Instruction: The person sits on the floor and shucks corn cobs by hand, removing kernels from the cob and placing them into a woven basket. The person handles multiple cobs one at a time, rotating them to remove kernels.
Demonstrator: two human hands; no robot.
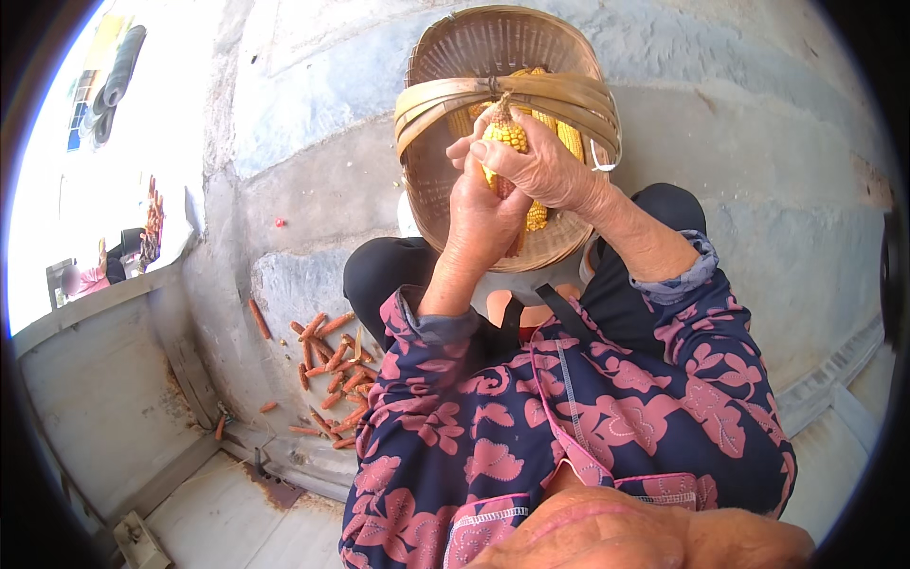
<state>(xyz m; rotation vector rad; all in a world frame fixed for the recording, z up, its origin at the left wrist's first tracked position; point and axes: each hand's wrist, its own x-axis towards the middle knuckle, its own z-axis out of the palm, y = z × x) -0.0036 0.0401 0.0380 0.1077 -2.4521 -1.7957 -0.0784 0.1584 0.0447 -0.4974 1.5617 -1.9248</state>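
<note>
Both of my hands close around one ear of yellow corn (pixel 505 135), above a woven bamboo basket (pixel 455 53). My left hand (pixel 487 213) grips its lower part, where some reddish bare cob shows between the hands. My right hand (pixel 544 160) wraps the upper part, its thumb lying across the kernels. The ear stands with its stalk end towards the basket's handle (pixel 434 107), a broad band of bamboo strips. More yellow ears (pixel 569 136) lie in the basket, partly hidden by the handle and my hands.
A pile of bare reddish corn cobs (pixel 341 370) lies on the concrete floor to my left, with a few scattered apart. My bent knees flank the basket's near end. A door panel (pixel 106 384) stands at the lower left; beyond it a person in pink is partly visible.
</note>
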